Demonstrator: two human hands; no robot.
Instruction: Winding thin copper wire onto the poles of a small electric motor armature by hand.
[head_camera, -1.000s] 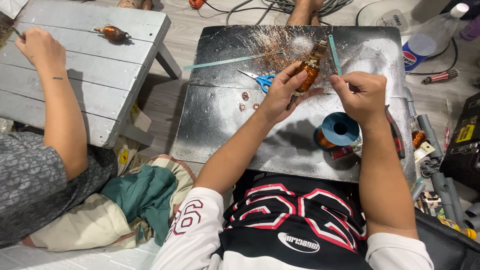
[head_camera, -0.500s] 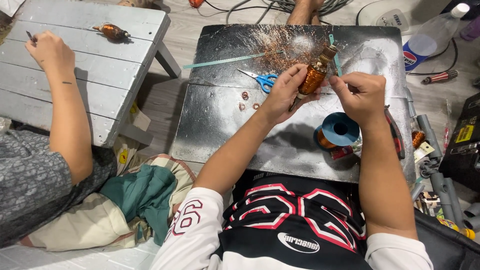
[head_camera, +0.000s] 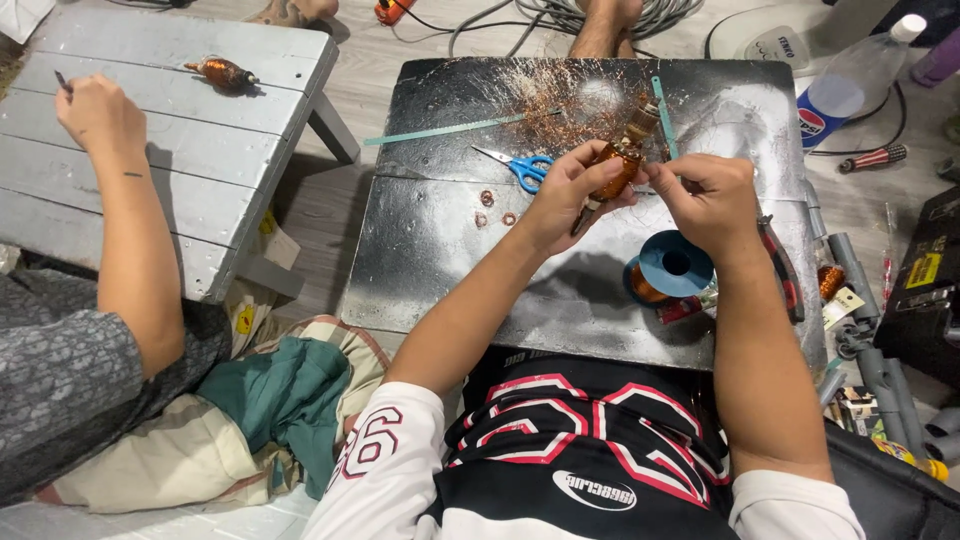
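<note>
My left hand (head_camera: 566, 196) is closed around a small motor rotor (head_camera: 620, 160) wound with copper wire, holding it tilted above the middle of the dark metal tabletop (head_camera: 450, 260); its shaft end points far and to the right. My right hand (head_camera: 708, 198) sits just to the right of it, fingers pinched together beside the rotor, apparently on a thin wire, though the wire itself is too fine for me to make out.

Below my right hand, on the near right part of the tabletop, stands a spool of copper wire (head_camera: 668, 275) with a blue top. Blue-handled scissors (head_camera: 517, 166) lie just left of my left hand, and a few small copper rings (head_camera: 497, 208) lie near them. A loose mess of copper strands (head_camera: 545, 95) covers the far middle of the tabletop, with a long pale green strip (head_camera: 445, 130) lying to its left.

Off to the left another person's hand (head_camera: 98, 115) rests on a grey wooden bench (head_camera: 180, 140), gripping a thin tool, and a second rotor (head_camera: 222, 72) lies at the far side of that bench
</note>
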